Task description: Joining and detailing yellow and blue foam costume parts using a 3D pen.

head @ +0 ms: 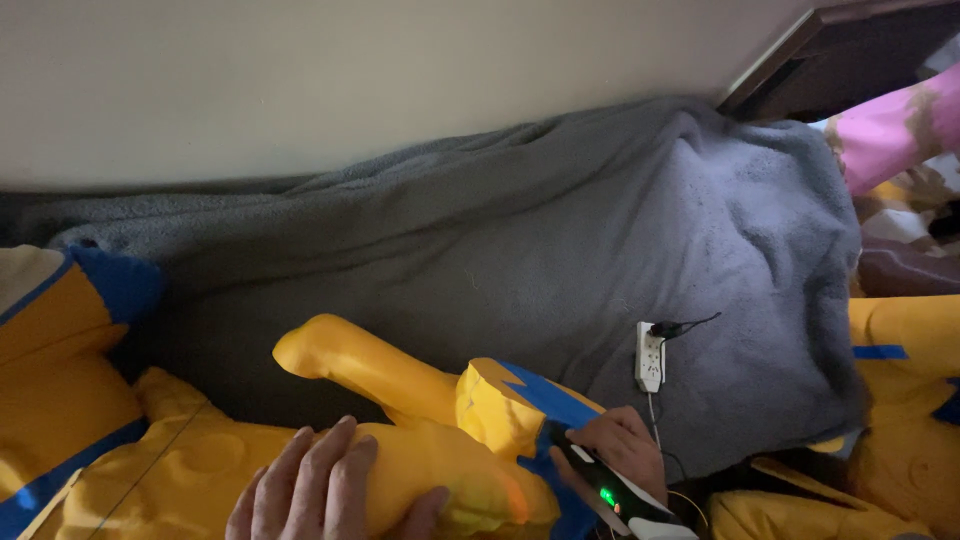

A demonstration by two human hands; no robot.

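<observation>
A large yellow moulded figure part (400, 420) with blue taped edges lies across the bottom of the head view. My left hand (320, 485) rests flat on its rounded yellow body, fingers spread. My right hand (620, 455) grips a black and white pen-shaped tool (610, 490) with a green light, its tip against the blue-edged seam of the part. A thin cable runs up from the tool toward a white power strip (650, 357).
A grey fleece blanket (520, 230) covers the bed behind, against a pale wall. More yellow and blue parts lie at the left (60, 370) and right (900, 400). A pink patterned fabric (890, 130) and a dark wooden headboard (850, 50) sit at the top right.
</observation>
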